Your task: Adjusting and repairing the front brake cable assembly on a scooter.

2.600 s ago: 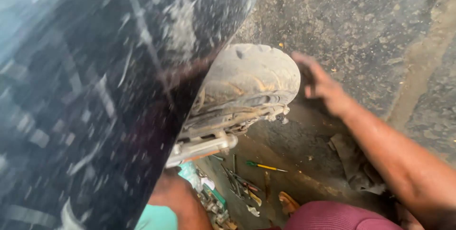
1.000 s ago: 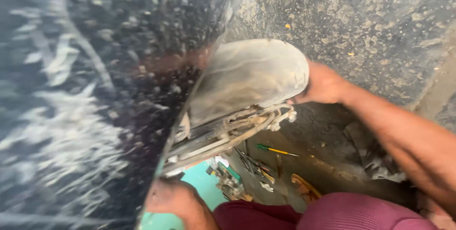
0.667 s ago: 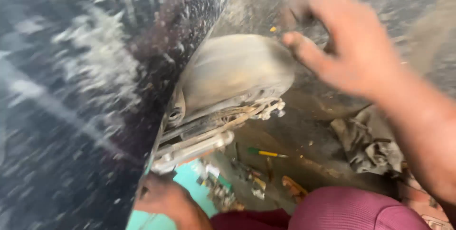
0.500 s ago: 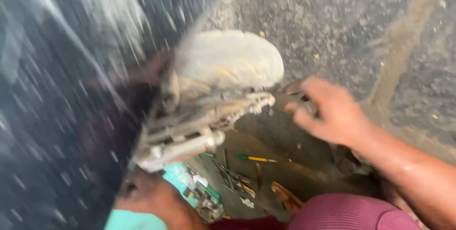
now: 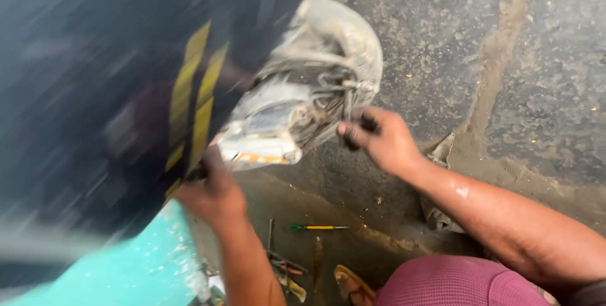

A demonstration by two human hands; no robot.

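A large dark body panel (image 5: pixel 107 91) with yellow stripes fills the left of the view, blurred by motion. A dusty grey lamp housing (image 5: pixel 315 85) with metal brackets and wires juts from its right side. My left hand (image 5: pixel 211 195) grips the panel's lower edge just below the housing. My right hand (image 5: pixel 379 138) pinches the wires and bracket at the housing's right underside.
Rough grey concrete ground (image 5: pixel 505 60) lies to the right. A green-and-yellow screwdriver (image 5: pixel 315 227), other small tools (image 5: pixel 284 265) and a sandal (image 5: pixel 350 284) lie below. A turquoise surface (image 5: pixel 126 268) sits bottom left, and my maroon-clad knee (image 5: pixel 454 284) bottom right.
The panel and housing have swung so the yellow stripes show. My right hand came off the housing's side, lifted, then took hold of its wires. My left hand slid up the panel's edge.
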